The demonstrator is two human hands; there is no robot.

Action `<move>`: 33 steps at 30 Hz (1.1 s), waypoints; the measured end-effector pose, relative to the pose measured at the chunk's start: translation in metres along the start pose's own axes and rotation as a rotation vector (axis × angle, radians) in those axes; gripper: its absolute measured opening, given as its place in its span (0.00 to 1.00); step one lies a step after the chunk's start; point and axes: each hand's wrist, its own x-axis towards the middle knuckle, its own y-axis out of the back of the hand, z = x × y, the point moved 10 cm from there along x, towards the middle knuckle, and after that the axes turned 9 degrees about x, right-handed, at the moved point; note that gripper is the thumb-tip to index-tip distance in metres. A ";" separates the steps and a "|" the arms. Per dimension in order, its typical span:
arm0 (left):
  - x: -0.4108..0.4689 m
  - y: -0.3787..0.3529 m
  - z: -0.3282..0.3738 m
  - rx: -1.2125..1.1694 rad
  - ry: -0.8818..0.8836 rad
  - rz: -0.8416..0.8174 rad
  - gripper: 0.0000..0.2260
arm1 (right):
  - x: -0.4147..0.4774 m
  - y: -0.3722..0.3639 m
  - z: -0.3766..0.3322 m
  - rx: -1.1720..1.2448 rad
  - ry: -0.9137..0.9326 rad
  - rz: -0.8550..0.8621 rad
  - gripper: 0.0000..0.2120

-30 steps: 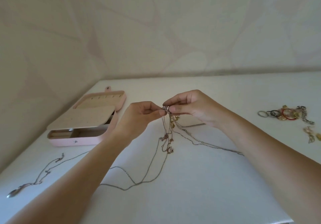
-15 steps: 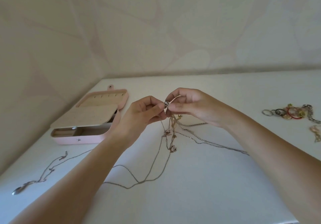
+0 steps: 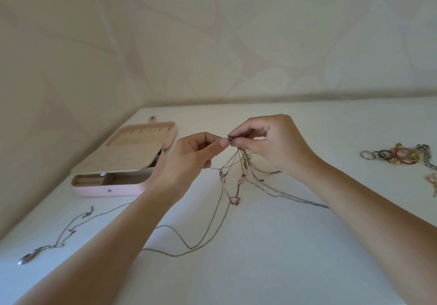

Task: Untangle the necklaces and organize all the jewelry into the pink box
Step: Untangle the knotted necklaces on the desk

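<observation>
A tangle of thin necklaces (image 3: pixel 233 181) hangs from my two hands above the white table, its chains trailing down onto the surface. My left hand (image 3: pixel 191 158) and my right hand (image 3: pixel 267 144) meet fingertip to fingertip, both pinching a small bead or clasp at the top of the tangle. The pink box (image 3: pixel 123 162) stands open at the left, with a beige inner tray flap and compartments showing. A separate necklace with a silver pendant (image 3: pixel 59 238) lies at the near left.
A pile of rings, bracelets and small gold pieces (image 3: pixel 399 155) lies at the far right, with another gold piece (image 3: pixel 432 181) at the frame's edge. Walls close off the table's back and left sides.
Both hands have stayed together at the top of the tangle, fingers shifting slightly on the small bead. The hanging chains have spread a little. The view has tilted slightly.
</observation>
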 end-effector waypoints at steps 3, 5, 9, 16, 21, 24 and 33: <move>0.000 0.004 -0.004 0.026 0.021 0.056 0.13 | -0.001 0.000 -0.006 -0.053 0.034 0.004 0.02; -0.001 0.005 -0.008 0.066 0.038 0.075 0.10 | -0.002 -0.002 -0.007 -0.108 0.056 -0.011 0.02; -0.003 0.006 -0.007 0.179 0.040 0.086 0.08 | -0.002 -0.007 -0.017 -0.255 0.197 -0.040 0.03; -0.006 0.001 -0.009 0.301 0.102 0.047 0.07 | -0.009 -0.032 -0.025 -0.591 0.411 -0.184 0.08; -0.009 0.002 0.002 0.399 0.061 0.044 0.06 | -0.003 -0.034 -0.008 -0.498 0.247 -0.226 0.05; -0.015 -0.003 0.014 0.560 -0.029 0.055 0.06 | 0.001 -0.029 0.021 -0.316 -0.055 -0.272 0.07; -0.009 -0.017 -0.017 0.153 0.168 -0.177 0.06 | -0.003 -0.031 -0.004 -0.323 0.192 -0.259 0.04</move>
